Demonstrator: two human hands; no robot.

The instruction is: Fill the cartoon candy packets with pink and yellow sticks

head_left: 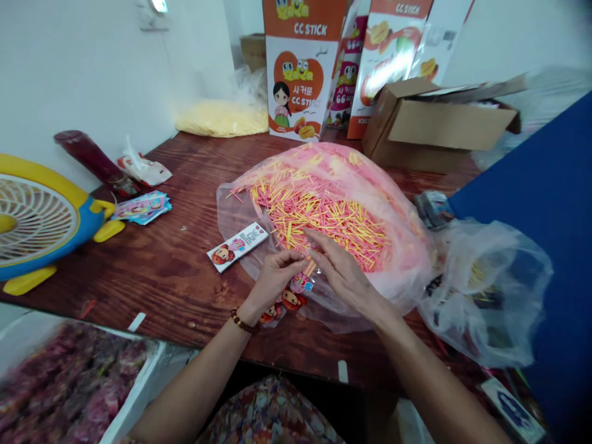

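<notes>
"L hand (282, 271) pinches the printed packet (303, 283) betw. thumb & finger; R hand (340, 268) is half-curled just beside it (can't tell if it grips anything)."

"Where're the sticks (319, 216)?"

"Some at the packet's mouth, rest in the plastic bag (407, 293) just beyond."

"Handling?"

"Prob. v. light, stiff, snap-prone: hold mid-length, a few at a time. Packet's likely thin, slippery film; take it by the edge."

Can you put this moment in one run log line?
left hand: at cartoon-printed packet | right hand: beside packet, grip unclear | beyond: plastic bag of pink-and-yellow sticks
</notes>
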